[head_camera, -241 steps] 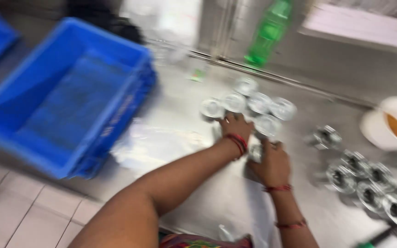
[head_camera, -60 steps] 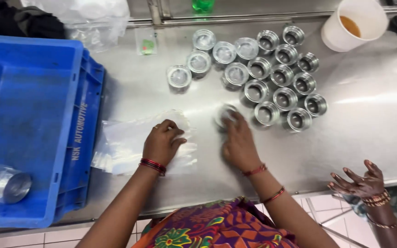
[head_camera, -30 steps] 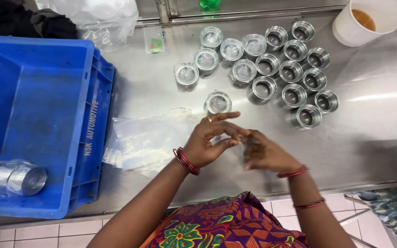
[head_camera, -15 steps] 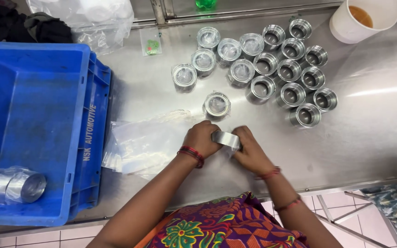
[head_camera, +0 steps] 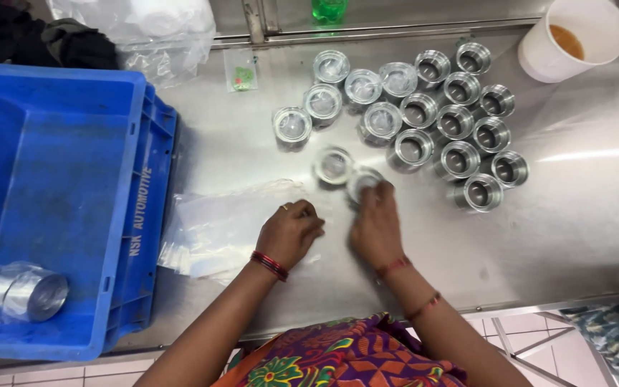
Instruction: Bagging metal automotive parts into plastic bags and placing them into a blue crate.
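1. Steel desk (head_camera: 582,215): the shiny surface that carries all the items; it serves as the landmark for the places below.
2. Left hand (head_camera: 289,233): near the middle of the desk, fingers curled in and resting on a stack of clear plastic bags (head_camera: 216,229); whether it pinches a bag cannot be told.
3. Right hand (head_camera: 375,226): just right of the left hand on the desk, fingers closed on a wrapped metal ring (head_camera: 362,180) that sits at its fingertips.
4. Second wrapped ring (head_camera: 333,165): on the desk touching or just beside the held ring, on its far left side.
5. Cluster of wrapped rings (head_camera: 345,89): standing on the far middle part of the desk, each under a clear film.
6. Cluster of bare metal rings (head_camera: 467,129): on the desk to the right of the wrapped ones, packed close in rows with open bores upward.
7. Blue crate (head_camera: 59,201): at the left end of the desk; a wrapped roll of metal rings (head_camera: 16,294) lies in its near corner.
8. White cup (head_camera: 571,39): at the far right of the desk, holding a brown drink.
9. Green bottle (head_camera: 329,8): at the far edge of the desk, only its base in view.
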